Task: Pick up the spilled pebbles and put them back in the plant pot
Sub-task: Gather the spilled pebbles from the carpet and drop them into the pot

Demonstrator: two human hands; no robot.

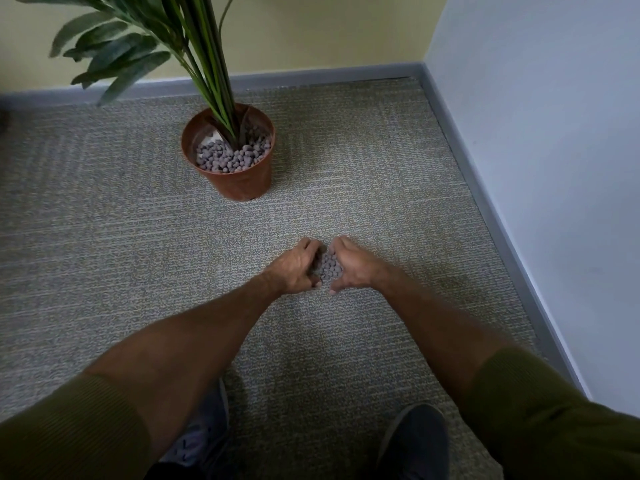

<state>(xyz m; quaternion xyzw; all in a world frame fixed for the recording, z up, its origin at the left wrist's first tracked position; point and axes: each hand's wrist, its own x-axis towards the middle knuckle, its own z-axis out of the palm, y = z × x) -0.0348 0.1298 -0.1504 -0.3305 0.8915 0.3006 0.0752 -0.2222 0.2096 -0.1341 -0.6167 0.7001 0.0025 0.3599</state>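
Head view: left hand (296, 266) and right hand (351, 266), cupped together around a heap of grey pebbles (329, 265) on carpet (104, 220) well short of the terracotta plant pot (239, 181); the open top gap risks spills when lifting.

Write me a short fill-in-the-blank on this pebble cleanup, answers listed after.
1. The spilled pebbles are cupped between ____ hands.
2. The plant pot stands on the ____.
3. Around the plant stems, the pot already holds ____.

Answers: both; carpet; pebbles
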